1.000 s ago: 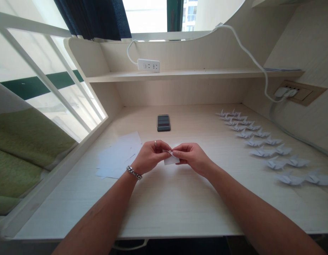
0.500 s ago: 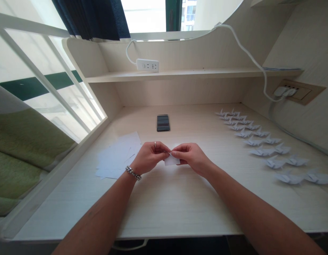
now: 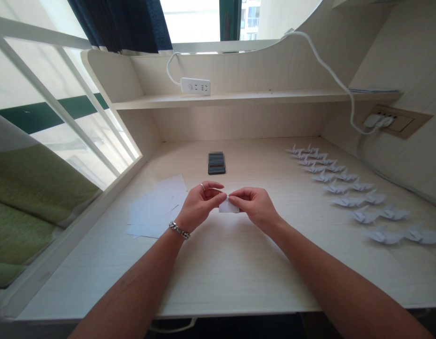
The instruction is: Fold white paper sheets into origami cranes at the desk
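A small folded piece of white paper [image 3: 228, 206] is held just above the desk, between both hands. My left hand [image 3: 202, 201], with a ring and a chain bracelet, pinches its left upper part between thumb and fingers. On the other side my right hand [image 3: 256, 203] grips the right upper part in a pinch. The fingers cover the paper's upper edges, so its exact folds are hard to make out. Left of my left hand lies a loose pile of white paper sheets [image 3: 154, 207]. Rows of folded white paper cranes [image 3: 348, 201] stand on the right.
Beyond the hands a small dark device [image 3: 217, 164] with a blurred face lies on the pale desk [image 3: 232, 273]. A white power strip [image 3: 195, 86] sits on the shelf [image 3: 246, 98]. Its white cable [image 3: 327, 68] runs to a wall socket [image 3: 398, 122] at the right.
Both hands have risen slightly with the paper. The left thumb has shifted up along its edge, and the left fingers are spread a little more.
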Tool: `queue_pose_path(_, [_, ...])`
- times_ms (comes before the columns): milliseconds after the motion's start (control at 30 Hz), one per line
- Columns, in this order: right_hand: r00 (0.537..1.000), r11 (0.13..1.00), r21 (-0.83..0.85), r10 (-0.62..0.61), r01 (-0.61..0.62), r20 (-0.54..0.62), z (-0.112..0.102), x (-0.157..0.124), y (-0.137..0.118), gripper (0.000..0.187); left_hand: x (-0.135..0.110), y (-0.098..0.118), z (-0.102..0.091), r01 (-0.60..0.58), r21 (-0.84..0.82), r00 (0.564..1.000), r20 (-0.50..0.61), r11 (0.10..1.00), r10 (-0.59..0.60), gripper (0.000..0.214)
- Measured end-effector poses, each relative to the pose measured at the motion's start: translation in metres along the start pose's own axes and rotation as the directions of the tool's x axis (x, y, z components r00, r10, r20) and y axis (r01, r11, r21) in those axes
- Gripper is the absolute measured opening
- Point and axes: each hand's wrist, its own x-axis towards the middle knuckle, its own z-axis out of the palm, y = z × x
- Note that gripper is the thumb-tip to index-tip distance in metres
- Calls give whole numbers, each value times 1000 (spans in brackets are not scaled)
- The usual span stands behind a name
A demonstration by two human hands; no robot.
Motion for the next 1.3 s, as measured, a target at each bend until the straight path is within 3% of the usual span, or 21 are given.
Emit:
queue_pose_path(200, [994,991,-91,-100,103,32,2,-3,0,22,0,-3,1,-59,60,995,-76,996,63,32])
queue_pose_path(533, [1000,1000,6,-28,28,8,6,-2,-1,26,1,-1,0,-48,10,994,-96,999,48,32])
queue_pose_path(733, [1000,999,34,-11,12,-9,5,-3,-3,27,1,-3,-2,-86,40,995,-38,996,87,35])
queue_pose_path(1100, [998,999,-21,-27,29,59,7,-4,-1,23,0,0,-2,-15,30,993,-117,999,18,31])
queue_pose_path(1300, [998,999,23,26,-27,54,7,-4,-3,25,0,2,0,-11,-3,991,-132,1000,11,34])
